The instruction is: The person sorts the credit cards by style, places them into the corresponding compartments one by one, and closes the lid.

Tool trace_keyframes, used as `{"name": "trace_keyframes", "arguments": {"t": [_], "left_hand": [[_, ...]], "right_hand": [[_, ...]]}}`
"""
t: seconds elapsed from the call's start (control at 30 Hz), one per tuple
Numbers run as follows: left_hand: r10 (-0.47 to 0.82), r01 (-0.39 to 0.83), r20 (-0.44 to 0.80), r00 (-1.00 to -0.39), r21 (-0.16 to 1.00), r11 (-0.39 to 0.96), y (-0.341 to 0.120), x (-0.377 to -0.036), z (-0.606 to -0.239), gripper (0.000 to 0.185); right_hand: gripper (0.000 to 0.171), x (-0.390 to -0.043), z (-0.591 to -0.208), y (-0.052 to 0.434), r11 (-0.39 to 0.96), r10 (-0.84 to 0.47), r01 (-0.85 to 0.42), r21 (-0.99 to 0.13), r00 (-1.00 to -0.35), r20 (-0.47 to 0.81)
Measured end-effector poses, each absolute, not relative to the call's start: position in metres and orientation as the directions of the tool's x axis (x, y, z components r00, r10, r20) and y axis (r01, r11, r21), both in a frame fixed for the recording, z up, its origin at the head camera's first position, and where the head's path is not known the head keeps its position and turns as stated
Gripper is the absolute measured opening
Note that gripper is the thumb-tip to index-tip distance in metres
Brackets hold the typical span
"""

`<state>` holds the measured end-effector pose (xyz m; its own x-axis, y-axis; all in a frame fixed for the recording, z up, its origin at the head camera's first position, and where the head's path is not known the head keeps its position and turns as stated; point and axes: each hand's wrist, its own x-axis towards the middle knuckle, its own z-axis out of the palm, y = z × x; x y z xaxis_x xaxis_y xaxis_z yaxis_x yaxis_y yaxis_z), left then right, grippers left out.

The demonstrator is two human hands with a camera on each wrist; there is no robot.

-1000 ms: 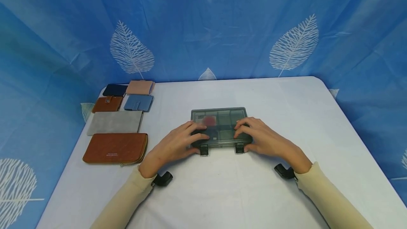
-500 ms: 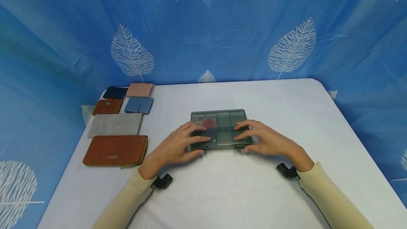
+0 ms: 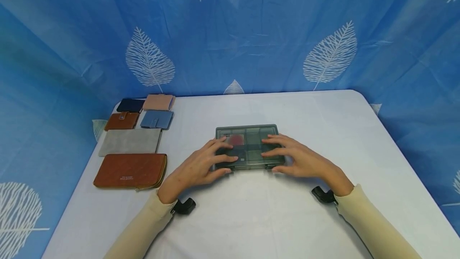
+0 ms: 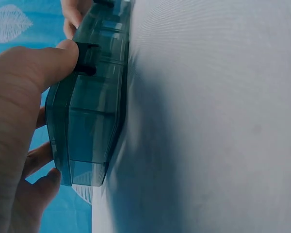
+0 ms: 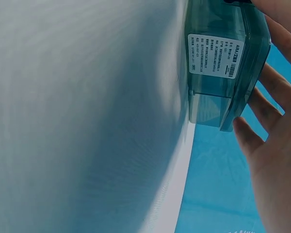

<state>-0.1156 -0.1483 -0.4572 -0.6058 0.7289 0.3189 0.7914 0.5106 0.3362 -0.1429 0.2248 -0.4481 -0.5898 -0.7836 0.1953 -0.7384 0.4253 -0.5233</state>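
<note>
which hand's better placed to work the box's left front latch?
Left, probably. The left hand has its thumb on the left front latch of the grey box; the right hand sits at the other end.

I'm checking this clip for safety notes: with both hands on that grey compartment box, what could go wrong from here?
1. The grey compartment box lies loose on the smooth white table; pushed unevenly, it might slide.
2. The left hand has its thumb at a black front latch; skin could get pinched there.
3. The right hand rests only on the lid; if the box tips open, the red item inside might shift or spill.
</note>
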Motion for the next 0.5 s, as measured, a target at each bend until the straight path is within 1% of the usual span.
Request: {"name": "trace_keyframes", "arguments": {"t": [0.27, 0.5], "left_hand": [[0.727, 0.791, 0.319, -0.607, 0.333, 0.514, -0.1471, -0.1143, -0.4597, 0.038], [0.723, 0.782, 0.311, -0.617, 0.341, 0.521, -0.1481, -0.1109, -0.4590, 0.039]], "right_hand": [[0.049, -0.1406, -0.4498, 0.2243, 0.450, -0.776, -0.745, -0.493, -0.599, 0.196], [0.046, -0.1376, -0.4490, 0.2217, 0.464, -0.783, -0.756, -0.462, -0.594, 0.184]]}}
